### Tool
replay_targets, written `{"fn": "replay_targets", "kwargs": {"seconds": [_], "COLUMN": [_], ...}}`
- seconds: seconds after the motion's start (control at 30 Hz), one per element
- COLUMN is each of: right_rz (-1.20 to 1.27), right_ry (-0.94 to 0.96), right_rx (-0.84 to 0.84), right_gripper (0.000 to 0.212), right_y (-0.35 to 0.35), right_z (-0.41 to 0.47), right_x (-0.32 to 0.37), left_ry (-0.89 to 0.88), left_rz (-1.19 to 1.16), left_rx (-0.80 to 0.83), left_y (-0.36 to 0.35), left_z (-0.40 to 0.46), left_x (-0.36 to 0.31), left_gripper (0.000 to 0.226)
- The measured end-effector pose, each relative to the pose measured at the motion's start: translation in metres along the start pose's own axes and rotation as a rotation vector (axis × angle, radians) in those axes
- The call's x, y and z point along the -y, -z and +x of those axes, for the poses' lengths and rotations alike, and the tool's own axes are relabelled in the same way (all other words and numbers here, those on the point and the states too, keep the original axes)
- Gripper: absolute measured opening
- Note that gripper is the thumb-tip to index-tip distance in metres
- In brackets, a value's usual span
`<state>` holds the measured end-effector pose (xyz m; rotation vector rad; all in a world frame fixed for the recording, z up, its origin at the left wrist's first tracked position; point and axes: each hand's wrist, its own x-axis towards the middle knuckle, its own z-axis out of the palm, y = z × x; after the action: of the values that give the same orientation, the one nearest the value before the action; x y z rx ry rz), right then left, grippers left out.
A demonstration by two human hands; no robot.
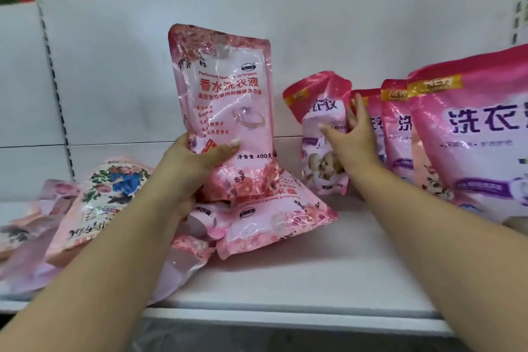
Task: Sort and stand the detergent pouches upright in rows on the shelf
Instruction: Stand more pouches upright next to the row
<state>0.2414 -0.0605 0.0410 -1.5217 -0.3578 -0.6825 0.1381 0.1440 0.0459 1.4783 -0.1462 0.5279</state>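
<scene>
Head view shows the left hand (200,157) gripping a pale pink pouch (225,106) by its lower part, thumb across the front, holding it upright above the heap of fallen pouches (265,223) — probably so it can go down on its base. Further right, the right hand (353,134) has fingers spread and nearly straight against the end pouch (320,134) of the standing row (428,134) on the shelf (300,274) — bracing it, I judge, since it sags at the top. More pouches lie flat at far left (94,208).
</scene>
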Motion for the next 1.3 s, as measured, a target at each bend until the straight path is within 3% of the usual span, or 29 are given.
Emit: {"fn": "replay_targets", "kwargs": {"seconds": [0.1, 0.27, 0.4, 0.47, 0.6, 0.73, 0.77, 0.83, 0.9, 0.97, 1.1, 1.3], "right_rz": [-0.098, -0.071, 0.109, 0.132, 0.161, -0.194, -0.203, -0.16, -0.147, -0.091, -0.09, -0.018], "right_ry": [-0.236, -0.299, -0.334, -0.291, -0.242, 0.076, 0.136, 0.18, 0.136, -0.025, -0.403, -0.253], "right_rx": [0.051, -0.088, -0.027, -0.024, -0.155, -0.249, -0.237, -0.198, -0.216, -0.199, 0.037, -0.089], "right_gripper": [0.097, 0.08, 0.068, 0.057, 0.01, 0.023, 0.02, 0.033, 0.042, 0.047, 0.049, 0.022], "right_y": [0.0, -0.01, -0.012, -0.012, -0.015, -0.016, -0.017, -0.019, -0.019, -0.017, -0.012, -0.018], "right_z": [-0.002, 0.004, 0.016, 0.022, 0.026, 0.028, 0.025, 0.02, 0.018, 0.018, 0.007, 0.003], "right_x": [-0.011, -0.003, 0.013, 0.02, 0.006, 0.0, 0.003, 0.007, 0.008, 0.004, -0.012, -0.013], "left_ry": [0.006, -0.002, 0.01, 0.018, 0.039, 0.026, 0.024, 0.02, 0.018, 0.018, 0.022, 0.017], "left_rz": [-0.008, -0.007, -0.023, -0.019, -0.031, -0.014, -0.004, 0.009, 0.017, 0.012, 0.006, 0.004], "left_rx": [0.005, -0.001, 0.002, -0.005, 0.006, 0.011, 0.002, -0.011, -0.012, -0.004, 0.025, 0.021], "left_y": [0.0, -0.002, -0.002, -0.001, 0.0, -0.001, -0.001, 0.0, 0.002, 0.004, 0.001, 0.002], "left_z": [-0.002, 0.0, -0.001, 0.0, -0.001, 0.001, 0.002, 0.001, 0.0, -0.001, -0.002, -0.002], "left_x": [-0.001, -0.002, -0.001, -0.001, 0.001, 0.001, 0.0, 0.0, 0.001, 0.001, 0.0, -0.002], "left_gripper": [0.046, 0.044, 0.046, 0.057, 0.063, 0.067, 0.069, 0.066, 0.058, 0.053, 0.048, 0.05]}}
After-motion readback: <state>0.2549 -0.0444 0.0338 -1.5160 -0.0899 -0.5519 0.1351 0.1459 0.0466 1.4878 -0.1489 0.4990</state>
